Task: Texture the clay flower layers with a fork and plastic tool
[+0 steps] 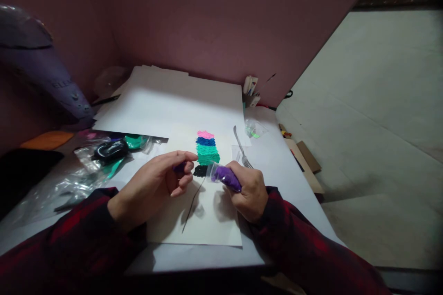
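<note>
My right hand (249, 189) grips a small clear plastic bag of purple modelling clay (224, 178), its mouth pointing left over the paper. My left hand (162, 179) is half curled, with a piece of purple clay (179, 167) showing between thumb and fingers. Beneath both hands lies a sheet of off-white paper (221, 230). On it, textured bands run from pink (205, 134) through dark blue (206, 141) and green (208, 154) to black (200, 171) nearest me. A thin dark line (192, 205) extends down from the black patch.
A fork (242, 147) lies right of the coloured bands. Plastic bags with black clay (111, 150) and green clay (134, 141) are heaped at the left. Large white sheets (180, 101) are stacked behind. A purple cylindrical bag (51, 73) stands at far left.
</note>
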Available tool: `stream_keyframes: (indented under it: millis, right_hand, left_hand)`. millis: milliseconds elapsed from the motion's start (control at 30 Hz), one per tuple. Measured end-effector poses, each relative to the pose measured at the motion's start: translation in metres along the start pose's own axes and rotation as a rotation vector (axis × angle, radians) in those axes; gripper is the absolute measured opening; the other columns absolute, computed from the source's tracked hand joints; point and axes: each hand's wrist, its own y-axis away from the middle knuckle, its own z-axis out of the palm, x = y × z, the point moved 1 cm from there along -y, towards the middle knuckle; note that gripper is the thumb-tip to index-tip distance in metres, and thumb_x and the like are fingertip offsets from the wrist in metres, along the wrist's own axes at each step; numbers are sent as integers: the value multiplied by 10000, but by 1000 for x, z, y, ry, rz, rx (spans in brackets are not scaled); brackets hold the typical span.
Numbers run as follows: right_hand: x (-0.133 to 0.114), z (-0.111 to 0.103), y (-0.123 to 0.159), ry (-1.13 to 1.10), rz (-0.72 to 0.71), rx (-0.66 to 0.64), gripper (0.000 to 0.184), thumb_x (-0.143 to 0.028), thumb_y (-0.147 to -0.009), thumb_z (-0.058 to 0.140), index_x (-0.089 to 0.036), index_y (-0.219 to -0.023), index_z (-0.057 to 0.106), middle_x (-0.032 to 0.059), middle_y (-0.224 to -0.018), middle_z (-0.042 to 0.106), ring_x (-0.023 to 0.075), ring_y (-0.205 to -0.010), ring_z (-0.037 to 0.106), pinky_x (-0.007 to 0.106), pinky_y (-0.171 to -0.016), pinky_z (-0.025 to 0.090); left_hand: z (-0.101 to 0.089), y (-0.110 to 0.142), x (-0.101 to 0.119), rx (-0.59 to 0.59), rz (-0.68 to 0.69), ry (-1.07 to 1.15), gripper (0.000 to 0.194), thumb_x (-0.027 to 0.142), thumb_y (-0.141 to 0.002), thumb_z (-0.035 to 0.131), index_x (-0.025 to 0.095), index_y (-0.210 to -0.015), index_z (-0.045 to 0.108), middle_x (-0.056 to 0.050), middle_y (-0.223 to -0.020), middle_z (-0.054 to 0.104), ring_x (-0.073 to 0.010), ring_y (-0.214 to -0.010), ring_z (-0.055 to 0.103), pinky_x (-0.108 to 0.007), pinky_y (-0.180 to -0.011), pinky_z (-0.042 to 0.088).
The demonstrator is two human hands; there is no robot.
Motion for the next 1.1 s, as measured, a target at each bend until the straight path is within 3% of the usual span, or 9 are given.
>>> stream_keyframes:
  millis: [133, 233, 300, 367, 500, 633, 833, 967, 1100]
  right_hand:
    - [0, 0, 0, -1, -3, 5, 187, -111, -622, 483, -179, -770, 573, -28, -571, 510, 117, -499, 449, 242, -495, 327]
    - [0, 0, 0, 3, -14, 17, 181, -110, -624, 472, -182, -764, 563, -25, -577, 512, 118, -502, 448, 244, -497, 330]
    - [1, 0, 0, 8, -23, 20, 185, -109, -627, 469, -186, -770, 558, -26, -579, 513, 119, -502, 448, 245, -498, 333]
    - [2, 1, 1, 7, -25, 16, 195, -112, -628, 474, -188, -786, 557, -25, -584, 517, 122, -504, 452, 248, -497, 335]
    - [3, 1, 1, 7, -25, 21, 191, -108, -617, 480, -190, -777, 544, -22, -588, 517, 127, -509, 457, 256, -498, 335]
    - [3, 1, 2, 6, -28, 18, 184, -105, -624, 470, -191, -771, 540, -27, -581, 505, 121, -504, 445, 250, -494, 330]
    - [3, 1, 1, 0, -10, 18, 185, -113, -614, 482, -189, -770, 546, -29, -585, 506, 118, -506, 443, 246, -501, 330]
    - [2, 0, 1, -7, -9, 9, 191, -102, -617, 480, -189, -775, 544, -28, -592, 508, 120, -515, 447, 248, -508, 326]
    - [1, -1, 1, -8, -12, 8, 188, -101, -623, 483, -189, -777, 544, -28, -591, 509, 120, -515, 449, 246, -505, 324]
  left_hand:
    - [-4, 2, -4, 112, -77, 40, 450, 462, -857, 508, 155, -549, 391, 54, -529, 283, -43, -399, 244, -139, -321, 151]
    - [-5, 3, -4, 163, -72, 48, 516, 505, -835, 521, 169, -499, 318, 64, -491, 225, -44, -374, 208, -143, -300, 115]
    - [-3, 2, -3, 92, -34, 90, 419, 454, -873, 484, 148, -587, 492, 29, -540, 374, -62, -429, 358, -149, -349, 302]
    - [1, 1, 0, 5, 13, 124, 242, 305, -887, 489, 118, -811, 621, -39, -721, 549, -105, -617, 528, -200, -566, 473]
    - [3, 1, 2, 3, 4, 86, 274, 61, -802, 566, 81, -1072, 603, -124, -1028, 620, -165, -893, 596, -262, -824, 467]
    - [-1, 1, 0, 19, 36, 22, 286, 145, -819, 611, 115, -1103, 589, -101, -955, 636, -123, -718, 592, -223, -669, 480]
    - [-6, 0, -6, 11, 46, -19, 161, 262, -853, 586, 112, -810, 624, 21, -613, 487, -30, -457, 374, -124, -431, 318]
    - [-3, 0, -5, -10, 83, 6, 227, 291, -883, 538, 107, -962, 647, -58, -803, 605, -69, -568, 479, -170, -548, 430]
    - [-4, -1, -3, 43, 56, -29, 244, 179, -791, 659, 112, -1025, 650, -107, -947, 644, -78, -622, 528, -167, -548, 439]
